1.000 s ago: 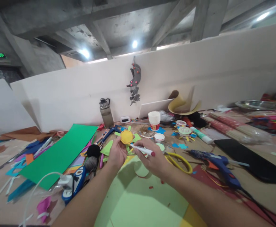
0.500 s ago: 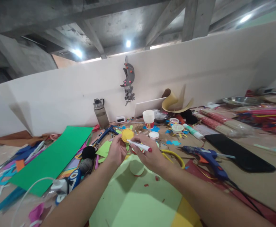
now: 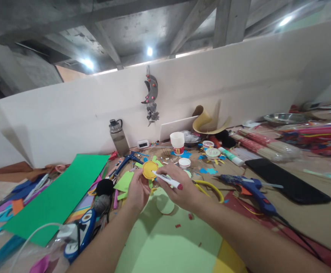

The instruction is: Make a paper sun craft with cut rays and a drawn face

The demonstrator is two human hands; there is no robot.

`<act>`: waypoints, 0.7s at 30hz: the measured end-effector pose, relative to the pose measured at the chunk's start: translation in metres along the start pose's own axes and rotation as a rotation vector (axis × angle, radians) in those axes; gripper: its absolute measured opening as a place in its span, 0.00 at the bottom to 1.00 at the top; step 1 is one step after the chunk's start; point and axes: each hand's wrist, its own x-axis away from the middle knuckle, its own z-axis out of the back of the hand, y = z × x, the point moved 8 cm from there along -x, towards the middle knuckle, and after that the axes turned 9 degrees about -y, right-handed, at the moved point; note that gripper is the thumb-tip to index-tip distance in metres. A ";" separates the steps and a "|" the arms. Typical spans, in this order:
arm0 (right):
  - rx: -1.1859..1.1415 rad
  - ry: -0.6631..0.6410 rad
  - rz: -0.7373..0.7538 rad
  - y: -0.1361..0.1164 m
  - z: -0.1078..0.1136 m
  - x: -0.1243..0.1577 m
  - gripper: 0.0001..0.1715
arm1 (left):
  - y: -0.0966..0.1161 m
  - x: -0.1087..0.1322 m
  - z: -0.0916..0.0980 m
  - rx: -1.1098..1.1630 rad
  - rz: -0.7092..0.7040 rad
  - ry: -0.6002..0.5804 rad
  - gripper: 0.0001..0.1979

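Note:
My left hand point(image 3: 138, 191) is closed on the edge of a round yellow disc point(image 3: 150, 170), holding it tilted up above the table. Light green strips point(image 3: 154, 161) show around the disc's rim; whether they are joined to it I cannot tell. In my right hand point(image 3: 179, 185) is a white marker pen point(image 3: 167, 179) with a red end, its tip at the right part of the disc. Just below the hands, a pale green paper circle point(image 3: 165, 204) lies on a large light green sheet point(image 3: 165, 242).
A blue glue gun point(image 3: 250, 187) and a black flat pad point(image 3: 287, 182) lie on the right, near yellow-handled scissors point(image 3: 211, 187). Paper cups point(image 3: 177, 142) and a bottle point(image 3: 119, 138) stand behind. A green sheet point(image 3: 60, 193) and a white-and-blue corded tool point(image 3: 81, 235) lie left.
The view has shifted slightly to the right. The disc now faces me more, with green strips showing around it. The marker tip stays close to its surface.

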 end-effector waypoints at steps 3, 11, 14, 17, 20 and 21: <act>0.014 0.009 0.011 0.001 0.001 0.000 0.06 | -0.005 0.001 0.005 -0.004 -0.004 0.012 0.13; 0.018 0.021 0.036 -0.001 0.000 0.001 0.07 | -0.007 0.005 0.004 -0.005 0.032 0.030 0.11; 0.029 0.077 -0.017 0.004 0.006 0.001 0.07 | -0.006 0.006 0.004 -0.005 0.077 0.043 0.11; 0.007 0.163 -0.126 0.017 0.015 0.002 0.09 | -0.002 0.006 0.002 -0.009 0.096 0.003 0.13; -0.003 0.210 -0.209 0.028 0.020 0.003 0.10 | -0.002 0.008 -0.003 -0.004 0.141 -0.075 0.16; -0.004 0.213 -0.225 0.030 0.020 0.003 0.10 | -0.002 0.008 -0.006 0.006 0.154 -0.097 0.17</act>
